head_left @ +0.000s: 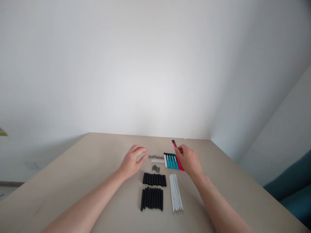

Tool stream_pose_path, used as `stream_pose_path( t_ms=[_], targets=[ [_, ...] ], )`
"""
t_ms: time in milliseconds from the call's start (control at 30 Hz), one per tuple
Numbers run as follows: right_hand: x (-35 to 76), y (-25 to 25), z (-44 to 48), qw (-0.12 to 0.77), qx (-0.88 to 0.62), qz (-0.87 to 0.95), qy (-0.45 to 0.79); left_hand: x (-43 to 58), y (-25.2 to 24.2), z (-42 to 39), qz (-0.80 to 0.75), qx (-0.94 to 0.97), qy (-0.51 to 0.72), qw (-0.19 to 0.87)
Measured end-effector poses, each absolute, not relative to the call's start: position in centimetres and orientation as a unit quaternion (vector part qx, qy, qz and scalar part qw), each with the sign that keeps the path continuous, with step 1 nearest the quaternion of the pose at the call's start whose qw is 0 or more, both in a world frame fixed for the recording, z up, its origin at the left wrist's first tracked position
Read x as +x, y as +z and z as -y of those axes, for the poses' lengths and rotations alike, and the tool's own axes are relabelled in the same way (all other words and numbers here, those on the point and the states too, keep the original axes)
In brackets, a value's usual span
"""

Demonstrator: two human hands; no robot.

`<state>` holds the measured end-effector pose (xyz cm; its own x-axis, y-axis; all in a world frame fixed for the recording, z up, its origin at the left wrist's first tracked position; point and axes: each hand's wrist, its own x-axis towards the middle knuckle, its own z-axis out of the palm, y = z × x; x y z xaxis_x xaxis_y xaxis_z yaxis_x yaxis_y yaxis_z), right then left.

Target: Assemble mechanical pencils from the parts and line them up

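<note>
Head view down onto a pale beige bench (85,168) set against a plain white wall. Shows two bare forearms reaching in from the near edge.

Right hand (189,161) with grip pressed together, thumb and fingertips pinching a red barrel (174,143). Long axis of that barrel running away from the viewer and leaning slightly left, dark far tip sticking out beyond the fingers, near end partly covered by the hand. Cannot tell whether raised off the bench or resting on it.

Just left of the right hand, a row of teal barrels (171,160) lying side by side, with one white barrel (165,160) at its left end, all roughly parallel to the red one.

Left hand (132,161) with grip spread and loosely curled, holding nothing, hovering left of a line of small metal springs (156,157) and small white tips (157,160). Fingertips near the springs but apart from them. Red barrel well to the right of the left hand, right hand by far the nearer.

Closer to the viewer: a small heap of grey parts (155,168), two rows of black sleeves (154,179), and a bundle of thin white refills (176,194) lying lengthwise. Edge of a teal seat (291,191) at far right.
</note>
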<state>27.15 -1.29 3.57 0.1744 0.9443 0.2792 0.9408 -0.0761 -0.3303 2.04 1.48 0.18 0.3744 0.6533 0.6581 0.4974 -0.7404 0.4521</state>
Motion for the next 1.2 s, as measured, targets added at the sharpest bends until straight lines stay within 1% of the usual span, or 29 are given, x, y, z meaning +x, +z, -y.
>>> stream_pose_path(
  t_ms=[100, 233, 333, 467, 567, 667, 900, 1100, 1200],
  targets=[
    [23.8, 2.9, 2.1, 0.29, -0.612, 0.735, 0.027, 2.3, 0.8, -1.0, -0.317, 0.846, 0.427, 0.035],
    [20.6, 2.1, 2.9, 0.315, -0.476, 0.821, 0.026, 2.7, 1.3, -0.6, -0.271, 0.887, 0.373, -0.018],
    [20.4, 2.2, 3.1, 0.344, -0.447, 0.825, 0.031, 2.6, 1.2, -0.7, -0.28, 0.888, 0.362, -0.032],
    [21.3, 2.7, 3.1, 0.389, -0.424, 0.817, 0.037, 2.5, 1.1, -0.8, -0.295, 0.884, 0.362, -0.026],
    [21.5, 2.7, 3.0, 0.411, -0.416, 0.81, 0.04, 2.7, 1.4, -0.5, -0.288, 0.889, 0.355, -0.017],
    [21.4, 2.5, 2.9, 0.413, -0.425, 0.805, 0.041, 2.8, 1.6, -0.3, -0.287, 0.891, 0.352, -0.011],
    [22.4, 2.1, 2.2, 0.43, -0.494, 0.755, 0.005, 2.2, 0.8, -0.9, -0.297, 0.888, 0.35, 0.039],
    [23.2, 1.6, 1.5, 0.389, -0.548, 0.74, 0.006, 2.0, 0.3, -1.0, -0.308, 0.874, 0.358, 0.112],
    [23.4, 1.4, 1.4, 0.36, -0.572, 0.737, 0.006, 2.1, 0.5, -0.8, -0.319, 0.87, 0.355, 0.125]
  ],
)
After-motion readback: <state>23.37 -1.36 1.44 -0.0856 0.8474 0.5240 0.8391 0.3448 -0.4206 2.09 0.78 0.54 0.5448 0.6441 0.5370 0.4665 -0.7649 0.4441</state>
